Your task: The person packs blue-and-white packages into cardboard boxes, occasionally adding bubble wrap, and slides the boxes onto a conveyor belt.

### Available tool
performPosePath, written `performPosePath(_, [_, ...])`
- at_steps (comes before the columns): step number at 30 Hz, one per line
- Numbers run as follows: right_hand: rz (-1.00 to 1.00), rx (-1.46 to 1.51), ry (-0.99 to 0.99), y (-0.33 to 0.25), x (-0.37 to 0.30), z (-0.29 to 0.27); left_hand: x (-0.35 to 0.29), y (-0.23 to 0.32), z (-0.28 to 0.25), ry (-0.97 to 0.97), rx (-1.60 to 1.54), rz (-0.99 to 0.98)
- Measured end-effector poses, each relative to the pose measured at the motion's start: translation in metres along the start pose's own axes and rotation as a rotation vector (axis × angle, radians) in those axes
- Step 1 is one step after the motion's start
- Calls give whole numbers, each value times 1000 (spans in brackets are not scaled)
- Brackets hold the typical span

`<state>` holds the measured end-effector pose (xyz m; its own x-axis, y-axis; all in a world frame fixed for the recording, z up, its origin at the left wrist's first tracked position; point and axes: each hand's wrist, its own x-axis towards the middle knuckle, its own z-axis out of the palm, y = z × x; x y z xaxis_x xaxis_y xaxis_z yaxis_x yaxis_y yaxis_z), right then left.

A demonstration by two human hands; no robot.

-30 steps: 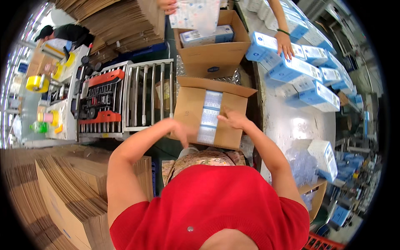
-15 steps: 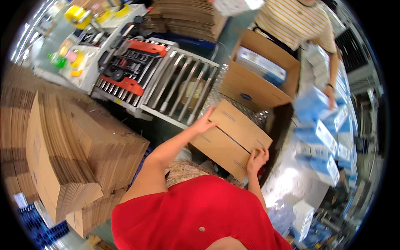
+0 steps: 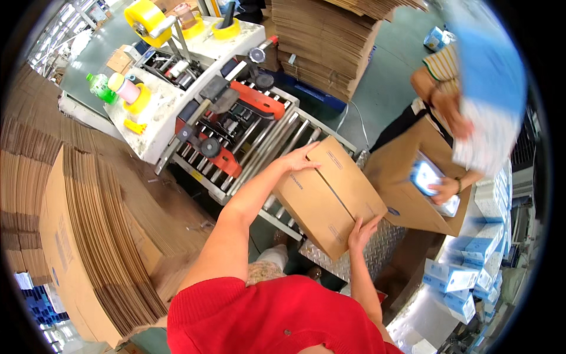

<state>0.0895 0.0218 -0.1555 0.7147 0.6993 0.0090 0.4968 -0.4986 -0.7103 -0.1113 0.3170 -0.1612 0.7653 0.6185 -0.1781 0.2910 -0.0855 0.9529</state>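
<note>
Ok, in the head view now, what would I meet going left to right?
Stack of flattened cartons at lower left, red-sided carton sealer, closed carton, open carton, cluster of blue-and-white boxes.

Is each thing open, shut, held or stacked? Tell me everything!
Left hand: gripping the closed box
Right hand: gripping it too
Closed box: top flaps shut, held from both sides
Open box: open, a co-worker's hand inside
Blue-and-white boxes: look shut, bunched together
Cardboard stack: folded flat, piled up
Green bottle: looks capped

Carton (image 3: 349, 178) seen as smooth, matt cardboard; rollers (image 3: 276, 140) made of shiny metal; tread plate (image 3: 380, 241) raised-patterned, glossy metal; tape roll (image 3: 155, 22) noted as glossy plastic; red top (image 3: 283, 315) knitted, matt cloth.
</note>
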Motion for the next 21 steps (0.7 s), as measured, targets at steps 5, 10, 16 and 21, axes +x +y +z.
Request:
performPosePath(5, [-43, -41, -137, -55, 74, 74, -10, 13, -82, 305, 257, -25])
performPosePath(10, [-182, -2, -205, -112, 101, 130, -31, 9, -108, 587, 1293, -46])
performPosePath(16, [-199, 9, -131, -181, 109, 191, -10, -3, -117, 501, 1159, 17])
performPosePath(21, [-365, -19, -84, -204, 112, 245, 2, 1, -126, 549, 1120, -22])
